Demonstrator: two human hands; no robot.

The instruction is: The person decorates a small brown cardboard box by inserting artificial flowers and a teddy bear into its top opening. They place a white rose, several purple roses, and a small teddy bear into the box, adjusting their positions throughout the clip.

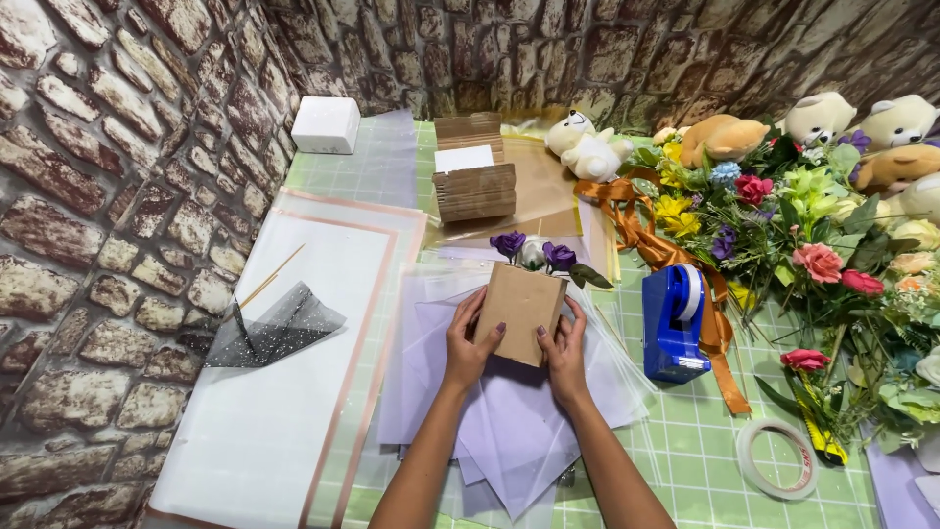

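Observation:
A small brown cardboard box (521, 309) with purple and white flowers (535, 253) poking out of its far end lies over a pile of pale lilac wrapping sheets (509, 416). My left hand (470, 341) grips the box's left side, and my right hand (565, 351) grips its right side and near corner. Both hands hold the box just above the sheets.
A blue tape dispenser (678, 323) and an orange ribbon (651, 245) lie right of the box. Artificial flowers (813, 235) and plush bears (587, 145) crowd the right and back. A tape roll (778, 458), black glitter mesh (274, 328), white sheets (284, 392), corrugated cardboard (474, 167) and a white box (325, 124) sit around.

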